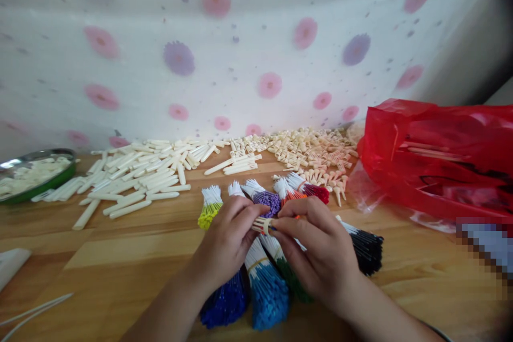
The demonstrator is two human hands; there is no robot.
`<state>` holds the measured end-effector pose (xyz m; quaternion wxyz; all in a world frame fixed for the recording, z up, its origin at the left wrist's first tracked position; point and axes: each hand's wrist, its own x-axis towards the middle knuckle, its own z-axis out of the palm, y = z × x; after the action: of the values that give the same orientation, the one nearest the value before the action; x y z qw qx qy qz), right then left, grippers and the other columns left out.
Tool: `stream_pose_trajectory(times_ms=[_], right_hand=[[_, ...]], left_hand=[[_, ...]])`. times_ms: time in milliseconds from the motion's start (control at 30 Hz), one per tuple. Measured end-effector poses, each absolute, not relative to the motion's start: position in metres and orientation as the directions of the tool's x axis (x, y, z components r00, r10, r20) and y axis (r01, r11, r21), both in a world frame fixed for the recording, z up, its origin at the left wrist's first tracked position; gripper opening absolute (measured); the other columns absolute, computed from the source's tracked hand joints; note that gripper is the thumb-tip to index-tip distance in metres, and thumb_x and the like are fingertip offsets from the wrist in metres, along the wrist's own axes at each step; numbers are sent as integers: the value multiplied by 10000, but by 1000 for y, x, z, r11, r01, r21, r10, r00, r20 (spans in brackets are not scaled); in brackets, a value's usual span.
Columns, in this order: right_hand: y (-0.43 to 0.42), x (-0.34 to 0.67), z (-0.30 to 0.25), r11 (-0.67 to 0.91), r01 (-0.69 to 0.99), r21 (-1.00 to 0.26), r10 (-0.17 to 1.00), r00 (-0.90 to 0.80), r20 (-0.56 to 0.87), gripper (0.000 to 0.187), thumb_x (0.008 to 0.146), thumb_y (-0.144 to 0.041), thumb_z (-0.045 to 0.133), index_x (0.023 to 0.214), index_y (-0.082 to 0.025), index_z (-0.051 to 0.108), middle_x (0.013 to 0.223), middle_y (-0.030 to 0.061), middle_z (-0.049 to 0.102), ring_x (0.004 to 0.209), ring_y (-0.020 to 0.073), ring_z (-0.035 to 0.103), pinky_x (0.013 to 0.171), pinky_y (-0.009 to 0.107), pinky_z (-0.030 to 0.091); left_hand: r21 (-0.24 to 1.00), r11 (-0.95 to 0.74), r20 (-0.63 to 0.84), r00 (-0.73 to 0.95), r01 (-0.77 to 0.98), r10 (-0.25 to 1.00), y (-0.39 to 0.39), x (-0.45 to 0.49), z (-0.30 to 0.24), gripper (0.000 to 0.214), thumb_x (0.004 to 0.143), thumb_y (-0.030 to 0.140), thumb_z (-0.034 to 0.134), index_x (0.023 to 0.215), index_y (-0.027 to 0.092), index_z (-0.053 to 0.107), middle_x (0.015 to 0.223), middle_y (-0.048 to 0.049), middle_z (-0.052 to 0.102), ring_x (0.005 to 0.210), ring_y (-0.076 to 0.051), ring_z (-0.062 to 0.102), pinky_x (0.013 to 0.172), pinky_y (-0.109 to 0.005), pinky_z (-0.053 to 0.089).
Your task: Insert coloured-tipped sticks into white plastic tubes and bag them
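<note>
My left hand (pixel 226 240) and my right hand (pixel 316 248) meet over the wooden table (pixel 120 256), both pinching a small cream plastic comb-like piece (pixel 262 224) between their fingertips. Under and around the hands lie bundles of thin white sticks with coloured tips: yellow (pixel 208 208), purple (pixel 266 200), red (pixel 316 191), black (pixel 366 248), green (pixel 294 280), light blue (pixel 266 288) and dark blue (pixel 224 302).
A heap of cream plastic tubes (pixel 140 173) lies at the left back, small cream clips (pixel 308 149) at the right back. A green-rimmed metal dish (pixel 32 173) sits far left, a red plastic bag (pixel 436 157) at right. A flowered cloth (pixel 240 48) hangs behind.
</note>
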<state>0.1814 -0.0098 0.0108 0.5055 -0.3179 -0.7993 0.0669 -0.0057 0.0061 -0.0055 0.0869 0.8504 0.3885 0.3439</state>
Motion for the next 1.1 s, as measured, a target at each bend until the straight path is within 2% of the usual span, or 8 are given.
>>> stream_pose_trajectory(times_ms=[200, 333, 467, 767, 867, 967, 1033, 1100], right_hand=[[-7, 183, 11, 768, 465, -441, 598, -271, 755, 178, 806, -56, 562, 883, -195, 644, 845, 50, 587, 769, 167, 542, 683, 313, 461], [-4, 183, 10, 733, 395, -554, 666, -251, 703, 126, 782, -51, 587, 798, -171, 621, 841, 41, 562, 780, 150, 539, 696, 282, 451], [-2, 184, 10, 652, 263, -711, 758, -264, 597, 123, 778, -41, 576, 748, -159, 597, 849, 33, 553, 805, 130, 547, 724, 249, 443], [-5, 185, 12, 460, -9, -888, 839, -324, 438, 135, 856, -142, 556, 857, -207, 674, 951, 41, 555, 914, 152, 556, 835, 283, 446], [-5, 186, 10, 418, -87, -904, 842, -336, 421, 158, 856, -155, 565, 896, -232, 697, 1007, 48, 550, 973, 169, 552, 866, 306, 453], [-3, 191, 8, 467, -63, -882, 848, -249, 467, 176, 857, -163, 572, 937, -256, 699, 1034, 49, 553, 1003, 179, 543, 872, 320, 453], [-2, 196, 7, 542, 9, -840, 831, -156, 534, 167, 856, -162, 577, 939, -259, 685, 999, 42, 563, 999, 178, 537, 866, 319, 447], [-4, 201, 7, 598, 129, -791, 794, -233, 562, 148, 859, -147, 566, 918, -240, 665, 936, 36, 576, 940, 166, 547, 815, 298, 451]], left_hand=[[201, -711, 579, 503, 674, 641, 9, -9, -8, 269, 926, 295, 441, 1147, 203, 564, 956, -90, 666, 851, -216, 621, 730, -336, 506], [143, -711, 568, 531, 688, 628, 7, -9, -7, 262, 916, 259, 456, 1148, 193, 560, 956, -93, 678, 841, -223, 633, 713, -344, 511], [112, -695, 573, 526, 710, 629, 4, -8, -5, 258, 914, 241, 456, 1140, 184, 565, 945, -94, 682, 826, -227, 636, 706, -357, 514], [116, -687, 621, 488, 717, 613, 3, -9, -4, 270, 910, 217, 466, 1164, 181, 551, 933, -99, 682, 838, -236, 634, 699, -358, 503], [172, -692, 622, 467, 702, 628, 3, -10, -6, 275, 910, 221, 475, 1174, 195, 545, 982, -96, 678, 879, -227, 626, 743, -345, 488], [345, -652, 552, 416, 675, 723, 6, -12, -8, 251, 907, 248, 490, 1146, 220, 562, 1018, -65, 677, 909, -199, 621, 781, -304, 468], [505, -545, 421, 360, 670, 832, 10, -15, -8, 213, 894, 289, 515, 1077, 216, 595, 960, -37, 689, 846, -176, 629, 737, -264, 462], [610, -405, 238, 330, 682, 914, 16, -19, -7, 207, 872, 334, 541, 1009, 203, 622, 849, -11, 691, 736, -159, 622, 650, -238, 444]])
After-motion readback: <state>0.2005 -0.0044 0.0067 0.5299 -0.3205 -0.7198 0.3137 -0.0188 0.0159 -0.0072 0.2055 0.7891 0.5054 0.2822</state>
